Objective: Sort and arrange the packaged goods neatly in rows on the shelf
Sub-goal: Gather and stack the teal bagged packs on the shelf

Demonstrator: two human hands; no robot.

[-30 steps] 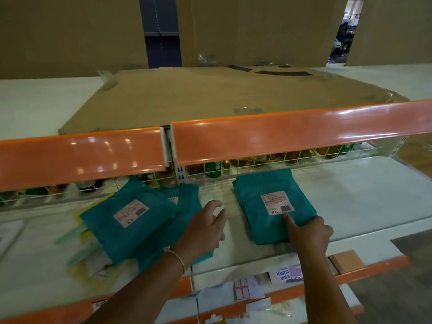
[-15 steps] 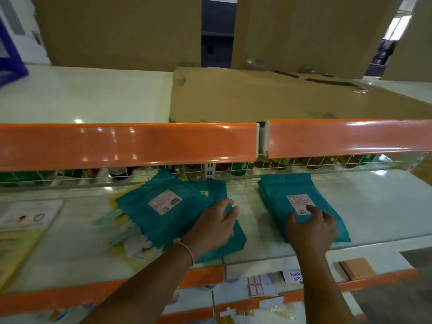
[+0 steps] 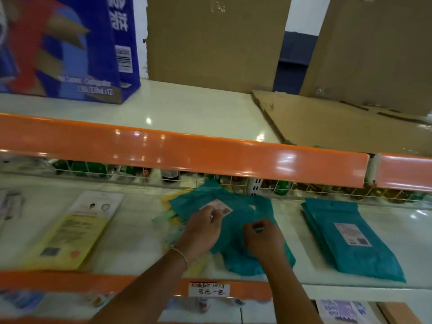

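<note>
head view: both hands work a loose heap of teal packets [image 3: 236, 232] mid-shelf, the left hand [image 3: 203, 232] and right hand [image 3: 263, 238] each apparently pinching a packet, which look light, soft and slippery, best taken by an edge.

Both arms reach forward, left hand [image 3: 203, 230] and right hand [image 3: 263, 237] side by side, fingers curled.

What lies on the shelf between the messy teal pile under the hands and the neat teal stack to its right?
Nothing: in the head view, bare white shelf separates the messy teal pile from the neat teal stack.
</note>
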